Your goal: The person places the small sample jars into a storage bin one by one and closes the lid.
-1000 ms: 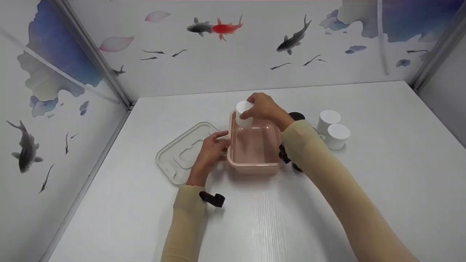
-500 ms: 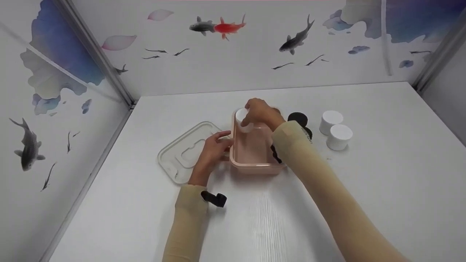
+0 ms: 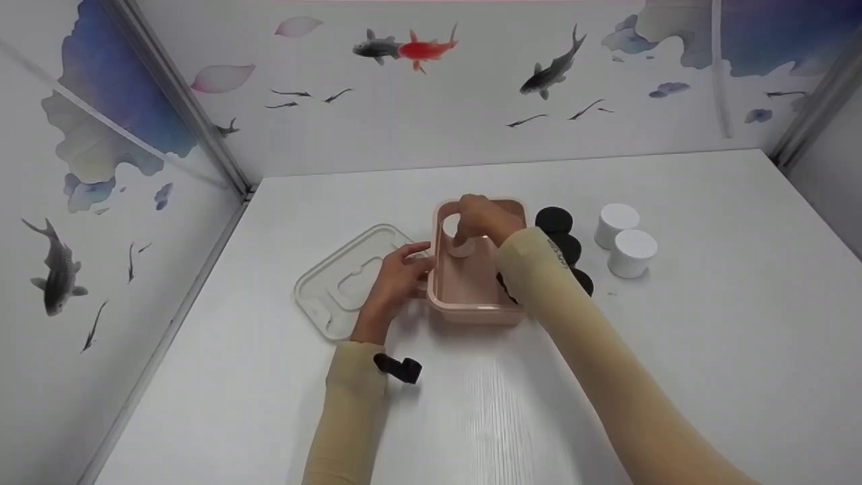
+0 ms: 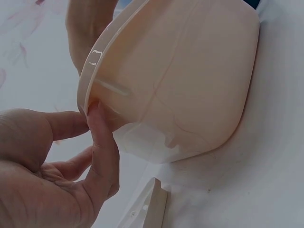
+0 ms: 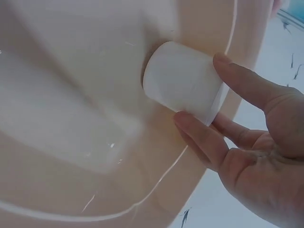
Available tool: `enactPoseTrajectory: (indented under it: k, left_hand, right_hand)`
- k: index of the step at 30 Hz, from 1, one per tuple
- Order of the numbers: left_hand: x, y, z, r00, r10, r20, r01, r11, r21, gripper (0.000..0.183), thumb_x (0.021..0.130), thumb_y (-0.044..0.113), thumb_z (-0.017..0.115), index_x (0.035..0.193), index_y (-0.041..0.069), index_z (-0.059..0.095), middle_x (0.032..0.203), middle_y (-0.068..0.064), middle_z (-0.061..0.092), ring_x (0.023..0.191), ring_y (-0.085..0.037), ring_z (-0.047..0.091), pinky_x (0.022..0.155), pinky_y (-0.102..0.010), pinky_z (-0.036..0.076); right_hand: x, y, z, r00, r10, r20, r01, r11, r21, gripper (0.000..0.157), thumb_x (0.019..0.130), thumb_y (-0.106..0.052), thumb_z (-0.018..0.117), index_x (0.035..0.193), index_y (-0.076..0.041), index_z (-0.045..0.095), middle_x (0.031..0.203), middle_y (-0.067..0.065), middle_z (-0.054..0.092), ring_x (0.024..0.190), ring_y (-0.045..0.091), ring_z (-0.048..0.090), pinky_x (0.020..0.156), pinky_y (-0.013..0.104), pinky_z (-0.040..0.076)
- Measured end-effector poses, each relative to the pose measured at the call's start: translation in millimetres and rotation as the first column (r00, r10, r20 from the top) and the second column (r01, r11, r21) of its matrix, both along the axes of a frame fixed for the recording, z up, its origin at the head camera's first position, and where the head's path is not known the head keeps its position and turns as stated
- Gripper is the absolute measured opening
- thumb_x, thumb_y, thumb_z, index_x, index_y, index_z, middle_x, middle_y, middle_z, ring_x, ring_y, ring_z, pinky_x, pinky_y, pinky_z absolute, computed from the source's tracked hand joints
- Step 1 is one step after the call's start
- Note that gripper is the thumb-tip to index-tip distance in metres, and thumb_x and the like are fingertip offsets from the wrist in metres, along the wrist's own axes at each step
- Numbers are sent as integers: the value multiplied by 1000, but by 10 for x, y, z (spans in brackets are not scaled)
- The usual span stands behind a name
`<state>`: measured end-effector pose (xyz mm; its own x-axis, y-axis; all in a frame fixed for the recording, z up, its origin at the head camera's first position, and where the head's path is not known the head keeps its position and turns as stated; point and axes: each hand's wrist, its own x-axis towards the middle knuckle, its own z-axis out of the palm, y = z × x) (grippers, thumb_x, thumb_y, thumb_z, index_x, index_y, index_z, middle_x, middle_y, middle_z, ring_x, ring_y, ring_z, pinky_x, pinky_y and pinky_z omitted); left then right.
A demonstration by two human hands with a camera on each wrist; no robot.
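Observation:
A pink rectangular food container (image 3: 471, 311) sits uncovered in the middle of the table. My left hand (image 3: 394, 279) is at its left side, and in the left wrist view thumb and finger pinch the container's rim (image 4: 88, 85). Inside the far left corner, my right hand (image 3: 483, 219) holds a small white cylindrical jar (image 5: 183, 80) between thumb and fingers. One end of the jar is at the container floor in the right wrist view; my hand hides part of it in the head view.
A translucent lid (image 3: 337, 296) lies flat left of the container, partly behind my left hand. Several black round-topped jars (image 3: 554, 220) stand in a row along its right side, partly hidden by my right sleeve. Two white jars (image 3: 632, 253) stand farther right. A patterned wall closes the back.
My right hand has lowered the white jar from above the rim into the container's far left corner. The left hand has stayed at the container's left side.

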<state>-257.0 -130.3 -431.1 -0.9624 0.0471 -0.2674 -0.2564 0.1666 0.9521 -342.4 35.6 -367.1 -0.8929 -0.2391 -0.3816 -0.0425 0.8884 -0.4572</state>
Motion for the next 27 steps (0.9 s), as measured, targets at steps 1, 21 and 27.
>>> enactPoseTrajectory:
  k: [1,21,27]
  left_hand:
    - [-3,1,-2,1000,0,1,0,1000,-3,46,98,22,64,142,14,55,119,-14,71,90,-19,70,67,-29,60]
    - [-5,19,6,1000,7,13,-7,1000,-6,44,97,23,65,140,15,57,119,-14,70,92,-19,71,66,-28,59]
    - [6,20,0,1000,6,12,-6,1000,0,42,99,21,62,141,15,56,123,-14,70,99,-26,73,67,-30,60]
  right_hand:
    - [1,2,-4,1000,-1,8,1,1000,3,65,88,-18,77,147,-13,50,153,13,47,132,27,49,114,44,41]
    - [56,263,107,995,82,-64,-90,988,-125,69,90,-30,75,146,-3,44,148,18,49,135,35,48,114,53,39]
    - [163,402,201,988,112,-107,-141,939,-314,68,90,-26,74,147,-2,44,148,22,49,138,36,48,112,50,43]
